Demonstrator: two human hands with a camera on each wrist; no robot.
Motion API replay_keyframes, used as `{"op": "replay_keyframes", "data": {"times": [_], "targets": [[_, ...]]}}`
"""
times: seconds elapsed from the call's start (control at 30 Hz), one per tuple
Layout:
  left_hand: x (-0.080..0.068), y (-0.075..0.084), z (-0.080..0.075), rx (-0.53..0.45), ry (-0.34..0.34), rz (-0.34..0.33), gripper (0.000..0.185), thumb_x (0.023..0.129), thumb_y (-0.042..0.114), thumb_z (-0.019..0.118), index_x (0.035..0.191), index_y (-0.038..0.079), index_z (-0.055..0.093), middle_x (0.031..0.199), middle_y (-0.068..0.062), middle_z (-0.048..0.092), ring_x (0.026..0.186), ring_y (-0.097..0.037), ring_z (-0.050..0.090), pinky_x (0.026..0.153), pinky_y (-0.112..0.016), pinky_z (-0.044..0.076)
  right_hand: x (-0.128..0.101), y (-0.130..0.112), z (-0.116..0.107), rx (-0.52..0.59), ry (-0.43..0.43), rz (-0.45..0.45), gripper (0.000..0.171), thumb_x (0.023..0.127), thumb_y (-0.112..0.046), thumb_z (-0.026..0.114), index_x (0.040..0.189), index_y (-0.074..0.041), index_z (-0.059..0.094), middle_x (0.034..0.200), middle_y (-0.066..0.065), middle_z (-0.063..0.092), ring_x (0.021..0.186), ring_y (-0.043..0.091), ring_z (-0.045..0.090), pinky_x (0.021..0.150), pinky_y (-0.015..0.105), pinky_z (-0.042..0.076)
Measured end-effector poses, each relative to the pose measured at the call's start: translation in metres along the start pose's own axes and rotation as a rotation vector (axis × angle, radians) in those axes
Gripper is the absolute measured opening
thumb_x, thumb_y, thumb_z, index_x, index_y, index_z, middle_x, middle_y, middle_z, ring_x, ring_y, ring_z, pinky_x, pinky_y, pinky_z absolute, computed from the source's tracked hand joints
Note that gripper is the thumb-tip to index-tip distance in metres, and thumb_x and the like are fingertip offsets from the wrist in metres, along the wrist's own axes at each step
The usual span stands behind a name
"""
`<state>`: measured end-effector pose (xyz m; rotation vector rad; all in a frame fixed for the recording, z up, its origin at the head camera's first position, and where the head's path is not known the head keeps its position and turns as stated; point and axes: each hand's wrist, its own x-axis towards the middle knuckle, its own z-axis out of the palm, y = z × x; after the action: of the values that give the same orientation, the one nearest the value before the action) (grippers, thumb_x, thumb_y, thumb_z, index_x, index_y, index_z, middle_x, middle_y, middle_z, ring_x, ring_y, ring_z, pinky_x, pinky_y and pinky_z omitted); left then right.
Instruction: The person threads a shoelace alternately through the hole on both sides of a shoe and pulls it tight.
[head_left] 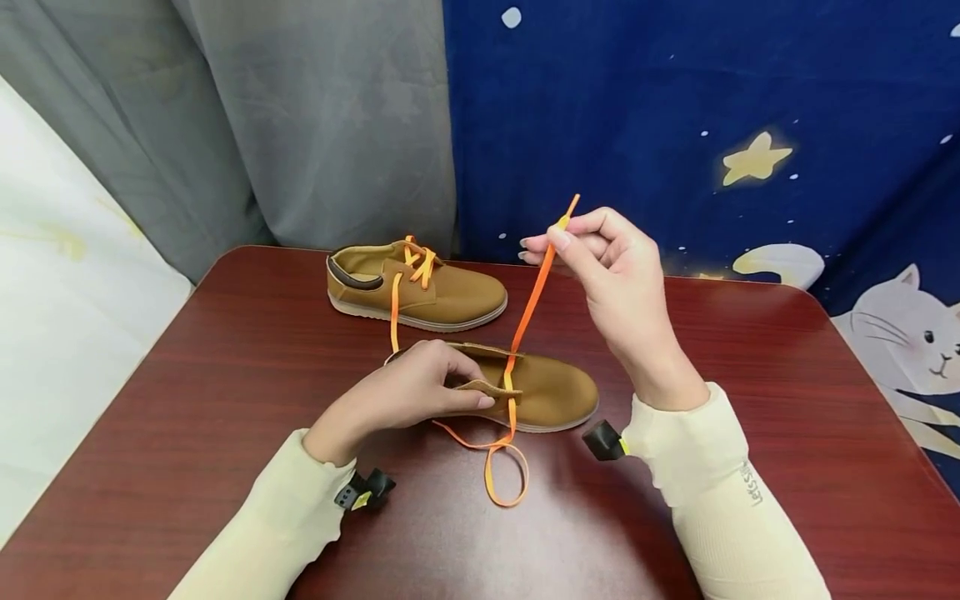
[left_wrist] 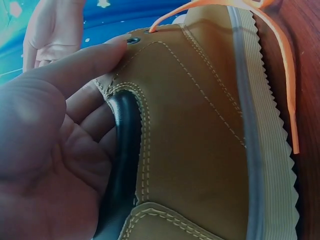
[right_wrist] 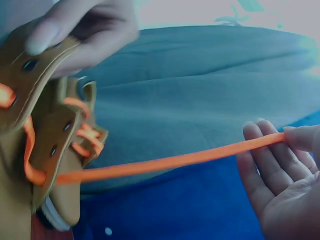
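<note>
A tan leather shoe (head_left: pixel 558 393) lies on the table with its toe to the right. My left hand (head_left: pixel 408 383) pinches its near eyelet flap (right_wrist: pixel 20 92), thumb outside and the other fingers inside the opening. Above and right of the shoe, my right hand (head_left: pixel 626 279) pinches an orange shoelace (head_left: pixel 534 302) near its tip. That lace runs taut from the far flap up to my fingers. It also crosses the opening to the near flap, where its other end loops loosely on the table. Empty eyelets (left_wrist: pixel 133 40) show behind the laced one in the left wrist view.
A matching tan shoe (head_left: pixel 465 302) stands behind, threaded with orange laces (head_left: pixel 423 267); one end hangs down its side. Both rest on a dark red table (head_left: pixel 247 333). Grey (head_left: pixel 337 108) and starry blue curtains (head_left: pixel 637 100) hang beyond its back edge.
</note>
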<state>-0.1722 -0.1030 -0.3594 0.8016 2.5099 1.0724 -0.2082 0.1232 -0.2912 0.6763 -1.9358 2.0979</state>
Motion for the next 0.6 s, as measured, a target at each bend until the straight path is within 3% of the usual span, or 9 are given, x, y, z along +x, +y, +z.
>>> {"op": "replay_keyframes", "data": {"times": [0.1,0.37,0.47,0.6], "targets": [[0.001,0.001,0.001,-0.004,0.008,0.000,0.007,0.092,0.023,0.074,0.087,0.023,0.078,0.075,0.012,0.064,0.067,-0.006,0.049,0.059,-0.020,0.038,-0.002,0.000,0.001,0.042,0.024,-0.006,0.011,0.096,0.002,0.063,0.096,-0.009,0.064,0.086,0.000,0.079,0.079,0.019,0.078,0.090,0.037,0.059],[0.000,0.000,0.001,-0.007,0.011,-0.031,0.009,0.093,0.025,0.072,0.087,0.025,0.079,0.073,0.013,0.064,0.064,-0.005,0.048,0.057,-0.021,0.037,-0.016,0.001,0.003,-0.014,-0.002,0.008,0.013,0.090,0.005,0.070,0.095,-0.007,0.072,0.087,0.000,0.079,0.075,0.020,0.077,0.081,0.032,0.061],[0.000,0.000,0.001,-0.001,0.008,-0.044,0.010,0.093,0.026,0.072,0.086,0.025,0.078,0.072,0.014,0.063,0.064,-0.005,0.048,0.057,-0.020,0.037,-0.023,0.003,0.005,-0.053,-0.008,-0.034,0.010,0.089,0.004,0.072,0.095,-0.003,0.072,0.091,0.000,0.080,0.078,0.019,0.078,0.077,0.029,0.061],[0.000,-0.002,0.000,0.000,0.010,-0.050,0.011,0.094,0.027,0.072,0.085,0.026,0.078,0.070,0.014,0.062,0.064,-0.004,0.048,0.056,-0.021,0.036,-0.031,0.009,0.010,-0.112,0.016,-0.137,0.009,0.084,0.006,0.076,0.094,0.007,0.074,0.099,0.000,0.079,0.090,0.016,0.076,0.082,0.025,0.060]]}}
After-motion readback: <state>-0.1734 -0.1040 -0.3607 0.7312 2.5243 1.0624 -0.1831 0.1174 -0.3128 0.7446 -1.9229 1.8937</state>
